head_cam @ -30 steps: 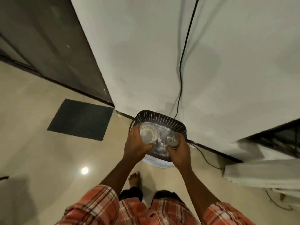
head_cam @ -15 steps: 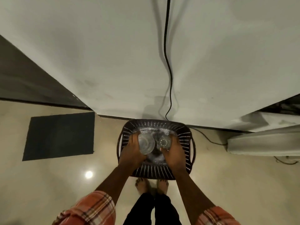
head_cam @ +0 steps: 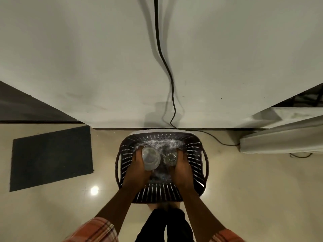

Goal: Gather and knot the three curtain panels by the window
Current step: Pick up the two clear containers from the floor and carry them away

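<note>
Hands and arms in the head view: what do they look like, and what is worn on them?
The left hand and right hand are bare, without gloves. The forearms are bare too. The left sleeve and right sleeve are orange-red plaid with pale and dark lines.

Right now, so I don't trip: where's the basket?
Head view, centre: the basket sits at the foot of the white wall, right of the dark mat, below the cable.

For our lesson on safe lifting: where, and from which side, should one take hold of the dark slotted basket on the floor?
Grip the left handle and the right handle, coming in from both sides at once. The basket is wide with flaring slotted walls, and these loops stand out at mid-side, so it should lift level.
</note>
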Action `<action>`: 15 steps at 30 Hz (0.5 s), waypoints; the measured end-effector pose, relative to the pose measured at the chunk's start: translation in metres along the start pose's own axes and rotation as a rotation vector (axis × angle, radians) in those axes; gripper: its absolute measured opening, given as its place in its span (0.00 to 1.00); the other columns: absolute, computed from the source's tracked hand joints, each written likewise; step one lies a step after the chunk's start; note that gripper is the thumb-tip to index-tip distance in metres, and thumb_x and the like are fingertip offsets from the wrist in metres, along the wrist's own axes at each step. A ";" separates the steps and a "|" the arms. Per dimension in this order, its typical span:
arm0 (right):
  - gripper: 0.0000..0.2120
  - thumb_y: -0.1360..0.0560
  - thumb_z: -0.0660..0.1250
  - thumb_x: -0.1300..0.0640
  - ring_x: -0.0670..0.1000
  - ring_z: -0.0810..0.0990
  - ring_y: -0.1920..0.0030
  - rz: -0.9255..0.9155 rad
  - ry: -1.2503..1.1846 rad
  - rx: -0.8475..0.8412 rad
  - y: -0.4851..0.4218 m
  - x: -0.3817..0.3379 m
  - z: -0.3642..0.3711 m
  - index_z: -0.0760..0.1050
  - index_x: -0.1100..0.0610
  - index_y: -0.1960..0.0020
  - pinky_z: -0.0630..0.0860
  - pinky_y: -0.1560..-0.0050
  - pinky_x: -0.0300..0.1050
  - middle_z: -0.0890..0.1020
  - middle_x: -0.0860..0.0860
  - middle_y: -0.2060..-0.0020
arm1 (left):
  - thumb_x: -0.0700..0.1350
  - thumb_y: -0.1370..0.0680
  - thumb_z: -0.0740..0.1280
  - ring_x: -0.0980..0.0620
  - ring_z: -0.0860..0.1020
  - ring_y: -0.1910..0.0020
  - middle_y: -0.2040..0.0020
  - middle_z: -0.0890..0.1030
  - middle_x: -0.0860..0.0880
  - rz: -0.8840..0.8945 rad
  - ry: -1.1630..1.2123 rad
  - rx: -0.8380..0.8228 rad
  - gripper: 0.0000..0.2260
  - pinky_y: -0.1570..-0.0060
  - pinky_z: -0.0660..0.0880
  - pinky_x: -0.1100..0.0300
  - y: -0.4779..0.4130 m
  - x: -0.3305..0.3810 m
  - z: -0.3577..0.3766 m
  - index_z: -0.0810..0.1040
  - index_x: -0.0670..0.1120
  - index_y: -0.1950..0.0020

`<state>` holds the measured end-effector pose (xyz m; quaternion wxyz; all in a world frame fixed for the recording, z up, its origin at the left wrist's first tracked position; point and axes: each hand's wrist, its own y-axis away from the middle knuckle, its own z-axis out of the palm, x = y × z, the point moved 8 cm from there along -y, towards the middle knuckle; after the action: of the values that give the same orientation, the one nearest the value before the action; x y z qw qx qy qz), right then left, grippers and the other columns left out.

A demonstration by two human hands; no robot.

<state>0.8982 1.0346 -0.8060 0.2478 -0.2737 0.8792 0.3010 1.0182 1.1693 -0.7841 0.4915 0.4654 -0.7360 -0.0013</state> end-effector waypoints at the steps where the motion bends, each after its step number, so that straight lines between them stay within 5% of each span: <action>1: 0.30 0.25 0.69 0.58 0.56 0.78 0.41 0.001 -0.005 0.002 0.000 0.000 0.000 0.58 0.53 0.28 0.80 0.45 0.52 0.71 0.56 0.34 | 0.39 0.29 0.74 0.55 0.74 0.42 0.33 0.70 0.47 0.002 -0.012 0.002 0.37 0.56 0.67 0.80 0.000 0.000 0.000 0.57 0.48 0.26; 9: 0.31 0.25 0.68 0.63 0.56 0.73 0.34 0.002 -0.006 0.010 -0.008 -0.009 0.000 0.59 0.55 0.27 0.72 0.35 0.48 0.67 0.56 0.30 | 0.38 0.28 0.73 0.44 0.76 0.40 0.27 0.59 0.43 0.008 -0.089 0.009 0.43 0.51 0.71 0.67 0.003 0.007 -0.002 0.50 0.53 0.23; 15: 0.36 0.27 0.69 0.65 0.59 0.76 0.38 0.080 0.026 -0.005 -0.010 -0.006 0.003 0.55 0.52 0.27 0.76 0.39 0.51 0.65 0.58 0.29 | 0.39 0.29 0.74 0.45 0.78 0.44 0.26 0.57 0.42 0.010 -0.120 0.008 0.46 0.54 0.74 0.65 0.007 0.005 -0.003 0.47 0.55 0.23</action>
<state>0.9090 1.0318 -0.8081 0.2233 -0.2431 0.8918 0.3094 1.0156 1.1715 -0.7760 0.4446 0.4628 -0.7665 -0.0241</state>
